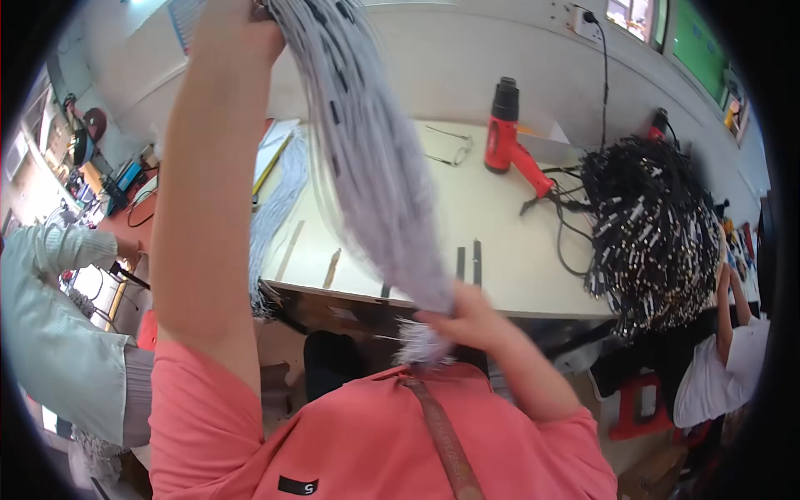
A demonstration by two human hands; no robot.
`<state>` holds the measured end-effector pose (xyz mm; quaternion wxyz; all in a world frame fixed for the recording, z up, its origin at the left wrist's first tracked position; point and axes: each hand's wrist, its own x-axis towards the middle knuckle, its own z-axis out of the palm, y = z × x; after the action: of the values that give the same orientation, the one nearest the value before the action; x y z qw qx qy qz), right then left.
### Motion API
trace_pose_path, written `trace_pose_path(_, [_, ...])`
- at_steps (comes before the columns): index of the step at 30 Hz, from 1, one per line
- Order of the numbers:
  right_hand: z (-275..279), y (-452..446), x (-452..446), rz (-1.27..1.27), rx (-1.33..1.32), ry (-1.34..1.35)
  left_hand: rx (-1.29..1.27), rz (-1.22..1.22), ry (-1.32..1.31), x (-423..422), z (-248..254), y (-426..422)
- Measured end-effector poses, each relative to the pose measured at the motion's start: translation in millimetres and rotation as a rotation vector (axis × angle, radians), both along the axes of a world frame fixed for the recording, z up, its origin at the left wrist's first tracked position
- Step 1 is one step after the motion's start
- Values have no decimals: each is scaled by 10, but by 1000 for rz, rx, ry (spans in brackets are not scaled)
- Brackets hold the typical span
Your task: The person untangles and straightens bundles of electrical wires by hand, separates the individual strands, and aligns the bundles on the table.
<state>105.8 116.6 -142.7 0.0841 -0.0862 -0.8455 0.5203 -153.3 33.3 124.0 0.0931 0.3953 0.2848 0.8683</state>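
A long bundle of pale grey wires with short dark sections near its upper part stretches between my hands. My left hand, raised at the top edge, is closed round its upper end, partly cut off by the frame. Near my chest, my right hand is wrapped round the lower part, with frayed white wire ends sticking out below it. The bundle hangs in front of the pale table and looks slightly blurred.
On the table are a red heat gun, glasses, dark strips and more pale wires. A large heap of black wires lies at the right. One person is at the left, another at the right.
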Motion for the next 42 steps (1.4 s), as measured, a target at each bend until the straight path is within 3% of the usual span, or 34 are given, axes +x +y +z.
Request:
trace_pose_path(1, [101,120,104,-97,19,36,58,6,-38,-207,3,61])
trace_pose_path(4, [594,484,347,-326,45,78,-194,-89,-430,-907,-286,222])
trace_pose_path(7, [639,1041,382,-372,343,92,-287,-185,-628,-1753,-1169,592])
trace_pose_path(9, [555,1302,286,-354,328,-12,-247,-257,-837,-1691,-1664,764])
trace_pose_path(11, [337,1501,140,-359,431,-58,-341,-142,-882,-1400,-1840,823])
trace_pose_path(13, [93,1640,-4,-372,560,-73,-757,-79,-547,-1386,-1995,746])
trace_pose_path(15, [-156,1688,-109,-379,710,-55,-1304,136,-241,-1498,-2288,708])
trace_pose_path(17, [-239,1622,-159,-345,897,32,-1601,74,53,-1458,-2569,542])
trace_pose_path(19, [-105,1340,-99,-396,984,184,-1442,-151,-27,-1083,-2775,176])
trace_pose_path(21, [-202,1217,-17,-400,861,229,-1107,-412,-33,-498,-2954,-328])
trace_pose_path(23, [-436,1175,65,-361,740,209,-1180,-536,-132,-13,-3117,-763])
trace_pose_path(27, [-686,811,-28,-324,752,384,-953,-653,-141,715,-3577,-1138])
trace_pose_path(29, [-687,618,-138,-278,681,411,-988,-752,-111,1002,-3723,-1173])
trace_pose_path(31, [-807,548,-190,-267,720,407,-1118,-748,68,1232,-3983,-1172])
trace_pose_path(32, [-847,549,-214,-269,744,409,-1133,-802,103,1279,-3872,-1162])
trace_pose_path(37, [-876,564,-111,-352,617,414,-1215,-830,-161,1245,-3634,-1085])
trace_pose_path(42, [-909,533,-27,-309,536,379,-1060,-718,192,1154,-3520,-844])
